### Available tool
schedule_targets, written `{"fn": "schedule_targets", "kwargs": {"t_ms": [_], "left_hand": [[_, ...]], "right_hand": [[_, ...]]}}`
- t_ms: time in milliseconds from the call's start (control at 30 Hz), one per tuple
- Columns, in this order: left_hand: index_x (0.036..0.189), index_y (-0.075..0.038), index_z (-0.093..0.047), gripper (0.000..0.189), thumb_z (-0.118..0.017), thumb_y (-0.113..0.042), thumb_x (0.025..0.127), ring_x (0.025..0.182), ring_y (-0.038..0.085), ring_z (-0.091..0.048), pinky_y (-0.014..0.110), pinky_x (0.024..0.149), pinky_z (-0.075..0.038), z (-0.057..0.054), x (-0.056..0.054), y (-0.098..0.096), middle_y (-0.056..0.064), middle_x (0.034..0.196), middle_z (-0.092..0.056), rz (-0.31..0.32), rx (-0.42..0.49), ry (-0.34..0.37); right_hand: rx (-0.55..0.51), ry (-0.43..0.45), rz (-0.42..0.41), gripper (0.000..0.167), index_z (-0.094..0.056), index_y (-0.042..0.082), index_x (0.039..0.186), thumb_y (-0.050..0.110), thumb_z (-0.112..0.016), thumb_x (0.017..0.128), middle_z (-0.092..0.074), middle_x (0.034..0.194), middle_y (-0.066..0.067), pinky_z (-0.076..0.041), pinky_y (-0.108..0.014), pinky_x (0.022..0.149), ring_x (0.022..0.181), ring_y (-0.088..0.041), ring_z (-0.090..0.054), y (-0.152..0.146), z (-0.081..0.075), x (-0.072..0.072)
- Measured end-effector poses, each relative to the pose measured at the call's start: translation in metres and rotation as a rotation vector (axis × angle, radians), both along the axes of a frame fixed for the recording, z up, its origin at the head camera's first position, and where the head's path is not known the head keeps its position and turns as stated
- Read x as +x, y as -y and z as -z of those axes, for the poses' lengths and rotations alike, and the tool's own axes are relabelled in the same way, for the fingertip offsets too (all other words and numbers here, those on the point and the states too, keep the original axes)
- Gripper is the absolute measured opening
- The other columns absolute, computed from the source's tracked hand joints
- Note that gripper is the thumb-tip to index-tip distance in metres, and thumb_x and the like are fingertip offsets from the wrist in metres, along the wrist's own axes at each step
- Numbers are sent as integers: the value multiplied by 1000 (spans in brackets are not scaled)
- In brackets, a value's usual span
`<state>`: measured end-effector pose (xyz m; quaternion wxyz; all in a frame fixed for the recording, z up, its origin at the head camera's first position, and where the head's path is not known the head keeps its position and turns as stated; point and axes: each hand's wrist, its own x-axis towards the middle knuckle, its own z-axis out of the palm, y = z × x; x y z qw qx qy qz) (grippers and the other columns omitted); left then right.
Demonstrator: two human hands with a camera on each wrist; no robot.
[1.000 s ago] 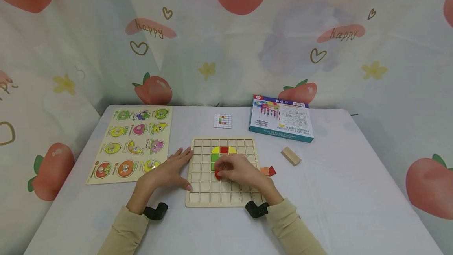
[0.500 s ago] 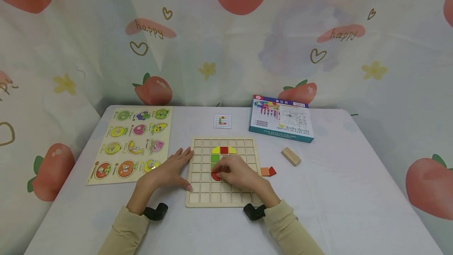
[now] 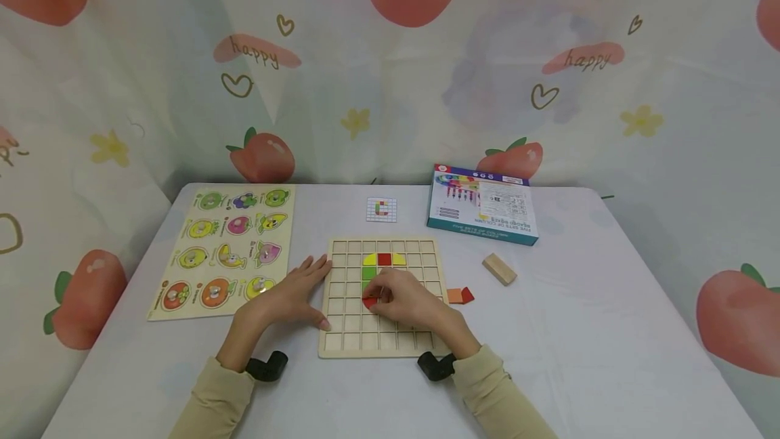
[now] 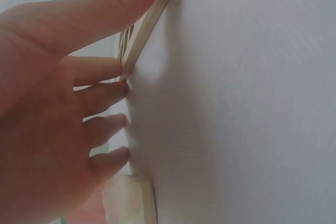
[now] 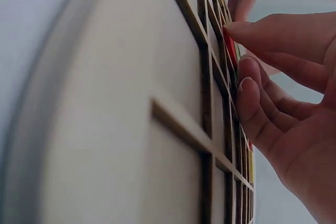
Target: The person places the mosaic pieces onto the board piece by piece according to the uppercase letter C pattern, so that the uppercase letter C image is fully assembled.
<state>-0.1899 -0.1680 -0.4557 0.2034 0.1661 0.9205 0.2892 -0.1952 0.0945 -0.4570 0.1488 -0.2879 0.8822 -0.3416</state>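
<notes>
A wooden grid board [image 3: 351, 323] lies on the table before me. Its cells hold yellow rounded tiles [image 3: 370, 261], a red square tile [image 3: 384, 259] and green tiles [image 3: 368, 274] below the left yellow one. My right hand [image 3: 405, 298] pinches a red round-edged tile [image 3: 367, 303] at a cell below the green; the right wrist view shows the thumb against this red tile [image 5: 230, 48]. My fingers partly hide it. My left hand [image 3: 288, 300], fingers spread, touches the board's left edge; in the left wrist view the hand's fingers [image 4: 102, 98] look straight.
An orange tile [image 3: 455, 296] and a red tile [image 3: 467, 295] lie by the board's right edge. A wooden block [image 3: 500, 269] and a boxed set [image 3: 481, 205] are farther right. Behind the board is a pattern card [image 3: 381, 209]; a fruit puzzle board [image 3: 201, 276] lies left.
My right hand has shifted slightly left with the red round-edged tile, which now sits closer under the green column. The left hand keeps its place.
</notes>
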Motion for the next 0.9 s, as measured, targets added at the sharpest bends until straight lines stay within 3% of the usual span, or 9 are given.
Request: {"fn": "schedule_targets", "kwargs": {"t_ms": [400,600,900], "left_hand": [[161,-3,-29,113,-94,-29,73,160,40,-7,62,126,-16,-3,1,-2,14,172,-19,-16,-5,3],[162,-4,-29,113,-94,-30,73,160,39,-7,62,127,-15,-2,2,-1,13,172,-18,-21,3,10],[162,-5,-29,114,-94,-31,73,160,38,-7,63,126,-16,0,2,0,12,172,-18,-21,6,11]], "right_hand": [[-71,33,94,16,-76,13,109,14,-74,94,-71,102,4,-53,-22,75,85,-13,-59,-35,-7,-1],[-53,51,161,15,-76,14,109,13,-75,93,-72,104,2,-52,-22,74,86,-14,-59,-62,-8,2],[-3,10,232,15,-75,12,109,11,-72,94,-71,103,2,-51,-24,74,86,-15,-59,-96,-9,3]]}}
